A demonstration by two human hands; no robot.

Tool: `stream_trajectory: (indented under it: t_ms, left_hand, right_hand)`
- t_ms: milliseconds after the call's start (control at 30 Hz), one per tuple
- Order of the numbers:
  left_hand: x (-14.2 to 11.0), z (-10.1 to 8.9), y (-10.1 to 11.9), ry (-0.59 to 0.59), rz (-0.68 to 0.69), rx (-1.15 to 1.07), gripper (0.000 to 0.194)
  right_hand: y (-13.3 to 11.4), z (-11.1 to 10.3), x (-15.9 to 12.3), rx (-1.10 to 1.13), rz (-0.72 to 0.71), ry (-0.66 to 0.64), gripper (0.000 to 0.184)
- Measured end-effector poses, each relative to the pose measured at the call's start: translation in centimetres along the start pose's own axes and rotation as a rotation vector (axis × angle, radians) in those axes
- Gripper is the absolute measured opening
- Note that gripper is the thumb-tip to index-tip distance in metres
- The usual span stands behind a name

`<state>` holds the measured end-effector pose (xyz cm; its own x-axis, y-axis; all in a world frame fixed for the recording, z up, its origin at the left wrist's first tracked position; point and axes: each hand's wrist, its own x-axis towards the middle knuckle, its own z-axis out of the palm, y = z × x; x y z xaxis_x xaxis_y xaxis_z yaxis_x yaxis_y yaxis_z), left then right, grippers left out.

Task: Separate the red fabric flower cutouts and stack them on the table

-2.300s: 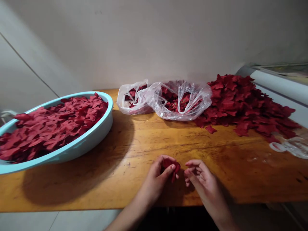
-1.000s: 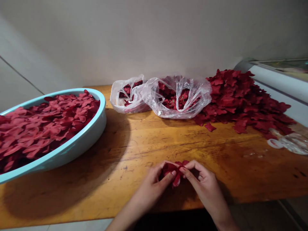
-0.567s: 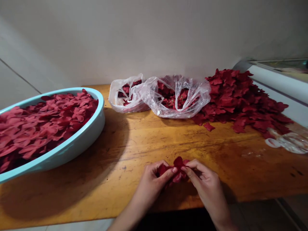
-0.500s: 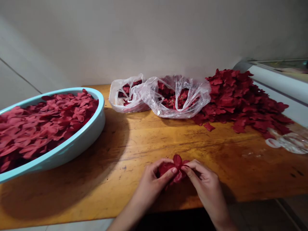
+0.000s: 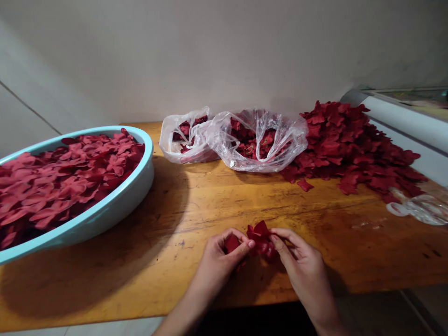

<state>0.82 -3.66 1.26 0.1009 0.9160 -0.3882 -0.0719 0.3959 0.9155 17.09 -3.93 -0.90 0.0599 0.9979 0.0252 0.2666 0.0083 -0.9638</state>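
Note:
Near the table's front edge, a dark red fabric flower [image 5: 261, 238] is held between my two hands. My left hand [image 5: 224, 254] is closed, its thumb and forefinger pinching the flower's left side; more red petals show inside its curled fingers. On the other side, my right hand [image 5: 301, 261] pinches the flower's right edge between thumb and fingertips. The petals stand up and fan out between the fingertips. The flower's underside and centre are partly hidden by the fingers.
A light blue basin [image 5: 149, 158] heaped with red fabric flowers stands at left. Two clear plastic bags [image 5: 189, 156] with red pieces lie at the back. Beside them rises a pile of red petal pieces [image 5: 343, 144]. Clear plastic wrapping and a white ring [image 5: 397, 209] lie at right.
The flower between my hands has been tilted, its petals now folded upward rather than facing me flat. My right hand has shifted slightly to the right.

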Motion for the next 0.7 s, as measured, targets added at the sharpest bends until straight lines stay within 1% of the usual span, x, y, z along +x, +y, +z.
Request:
stream_trajectory:
  t_ms: [67,133,167,233,300,367,433,567,633,700]
  left_hand:
    - [-0.3,0.0,0.2,0.05,0.007,0.003,0.032]
    - [-0.5,-0.2,0.3,0.101,0.019,-0.01,0.032]
    - [-0.5,-0.4,0.2,0.11,0.02,-0.019,0.032]
    - [-0.5,-0.8,0.2,0.098,0.006,-0.027,0.033]
    - [-0.4,-1.2,0.2,0.08,-0.008,-0.022,0.035]
    - [-0.2,-1.4,0.2,0.075,-0.002,-0.013,0.036]
    - [-0.1,-1.4,0.3,0.072,0.02,-0.004,0.035]
    - [0.1,-1.3,0.3,0.086,0.071,0.06,0.034]
    - [0.0,-1.5,0.4,0.111,0.071,0.182,0.031]
    - [-0.2,-2.0,0.6,0.147,0.093,0.381,0.029]
  right_hand:
    - [0.2,-0.3,0.1,0.014,0.027,0.015,0.023]
    - [0.6,-0.9,0.4,-0.036,0.018,0.038,0.024]
    - [0.8,-1.2,0.6,-0.107,-0.015,0.045,0.024]
    - [1.0,-1.8,1.0,-0.331,-0.131,0.078,0.023]
    - [0.9,-2.1,1.3,-0.555,-0.263,0.145,0.028]
    - [0.6,-2.1,1.3,-0.682,-0.343,0.219,0.035]
    - [0.2,-1.9,1.2,-0.703,-0.396,0.241,0.034]
    - [0.0,-1.9,1.3,-0.594,-0.461,0.18,0.025]
    - [0.0,-2.4,1.4,-0.577,-0.469,0.2,0.021]
    - [0.1,-3.3,1.3,-0.603,-0.484,0.24,0.018]
